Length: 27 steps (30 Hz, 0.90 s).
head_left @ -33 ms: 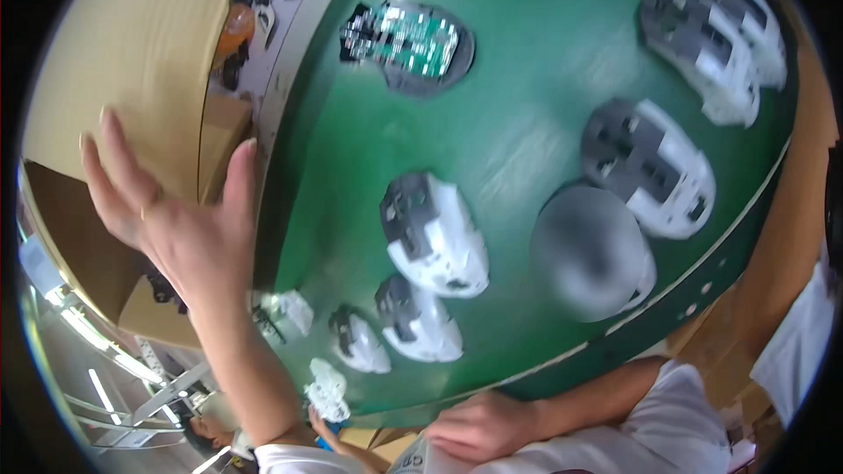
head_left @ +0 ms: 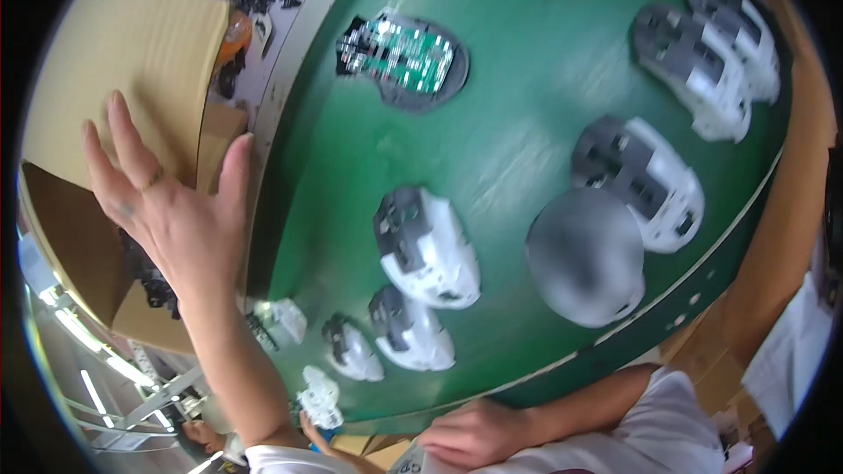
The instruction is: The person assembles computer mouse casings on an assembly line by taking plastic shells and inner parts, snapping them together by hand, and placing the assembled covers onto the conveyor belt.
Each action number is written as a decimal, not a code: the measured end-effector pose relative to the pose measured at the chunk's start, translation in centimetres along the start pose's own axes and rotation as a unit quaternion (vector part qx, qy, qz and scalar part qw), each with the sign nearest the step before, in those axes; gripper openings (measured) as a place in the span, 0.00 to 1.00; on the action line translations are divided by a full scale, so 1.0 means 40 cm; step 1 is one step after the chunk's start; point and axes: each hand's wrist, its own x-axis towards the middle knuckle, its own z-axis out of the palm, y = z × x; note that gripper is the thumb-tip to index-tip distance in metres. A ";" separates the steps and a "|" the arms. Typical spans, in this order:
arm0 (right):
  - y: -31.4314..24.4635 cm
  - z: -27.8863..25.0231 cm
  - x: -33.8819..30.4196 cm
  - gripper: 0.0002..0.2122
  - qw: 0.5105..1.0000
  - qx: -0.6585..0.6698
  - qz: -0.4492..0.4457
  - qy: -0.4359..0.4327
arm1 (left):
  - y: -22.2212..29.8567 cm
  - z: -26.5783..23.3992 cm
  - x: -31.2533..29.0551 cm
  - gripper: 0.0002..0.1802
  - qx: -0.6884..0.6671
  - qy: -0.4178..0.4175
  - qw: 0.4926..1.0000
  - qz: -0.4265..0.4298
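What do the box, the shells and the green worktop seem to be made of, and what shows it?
Box: most likely matt cardboard, from its plain tan, stiff flap.
Shells: probably moulded plastic, dull grey and smoother white, from their curved forms and cut-outs.
Green worktop: faintly glossy, from pale streaks of light; perhaps rubber or plastic.

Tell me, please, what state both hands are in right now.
Left hand: open, fingers spread, nothing visibly held.
Right hand: fingers bent; whether shut or holding anything can't be told.
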 end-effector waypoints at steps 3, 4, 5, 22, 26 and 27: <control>0.028 0.043 -0.034 0.06 0.999 -0.010 -0.024 0.032 | -0.017 0.033 0.029 0.49 -0.018 0.057 0.998 -0.009; 0.025 0.046 -0.032 0.07 1.000 -0.005 -0.017 0.019 | -0.028 0.037 0.019 0.46 -0.047 0.091 0.995 -0.015; 0.030 0.045 -0.035 0.07 1.000 -0.001 -0.005 0.011 | -0.027 0.044 0.009 0.45 -0.068 0.125 0.990 -0.016; -0.043 0.020 0.018 0.08 0.986 0.081 0.144 -0.038 | -0.082 0.051 -0.158 0.35 -0.512 0.138 0.842 -0.104; -0.044 0.042 0.021 0.07 0.988 0.025 0.144 -0.054 | -0.103 -0.047 -0.181 0.49 -0.401 0.164 0.896 -0.092; -0.042 0.042 0.022 0.07 0.987 0.013 0.148 -0.066 | -0.113 -0.076 -0.215 0.46 -0.387 0.140 0.906 -0.098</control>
